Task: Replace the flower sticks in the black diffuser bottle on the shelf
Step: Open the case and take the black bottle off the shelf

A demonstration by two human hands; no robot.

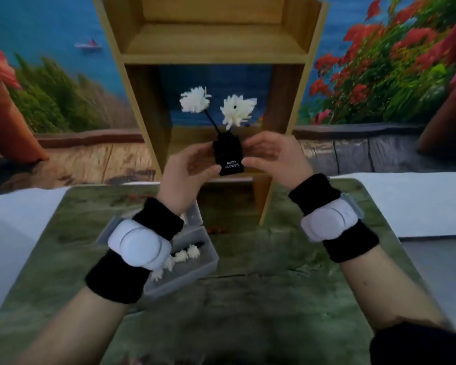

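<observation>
A small black diffuser bottle [228, 156] with white lettering sits between both hands, in front of the lower compartment of the wooden shelf [153, 122]. Two white flower sticks [195, 100] [237, 109] on thin black stems stand up out of its neck. My left hand [186, 171] grips the bottle's left side with thumb and fingers. My right hand [270, 156] pinches its right side. Both wrists wear black bands with white pods. Whether the bottle rests on the shelf board or is held just above it, I cannot tell.
A grey plastic box [195, 262] with several loose white flower sticks [184, 255] lies on the green mat [261, 299] under my left wrist. The shelf's upper compartment [213, 35] holds nothing. A printed seaside backdrop with red flowers stands behind.
</observation>
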